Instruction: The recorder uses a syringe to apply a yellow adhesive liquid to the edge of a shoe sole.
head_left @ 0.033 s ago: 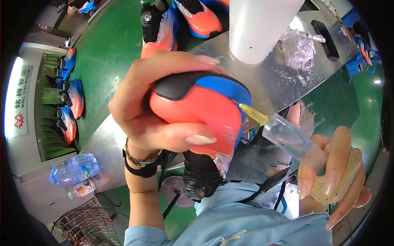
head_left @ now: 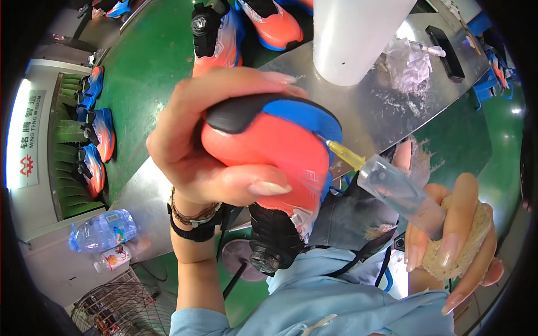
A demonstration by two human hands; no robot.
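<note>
My left hand (head_left: 207,151) is wrapped round a coral-red sneaker (head_left: 269,145) with a blue and black sole edge, its toe end up and its black upper with a round dial hanging toward me. In my right hand (head_left: 457,229) I grip a clear applicator bottle (head_left: 392,187) with a yellow needle tip. That tip meets the seam between the coral upper and the blue sole, or lies very close to it. A pale yellow, rough sponge-like piece (head_left: 462,246) is also held in the right hand, against the palm.
More sneakers (head_left: 274,28) stand at the top, and several sit on the green rack (head_left: 70,145) at left. A white cylinder (head_left: 350,45), crumpled white tissue (head_left: 406,64) and a black phone (head_left: 445,53) rest on the metal table. Plastic bottles (head_left: 106,229) lie above a wire basket (head_left: 112,308).
My left hand and the sneaker have shifted slightly left and up. The needle tip stays at the sole seam, and both grips are the same.
</note>
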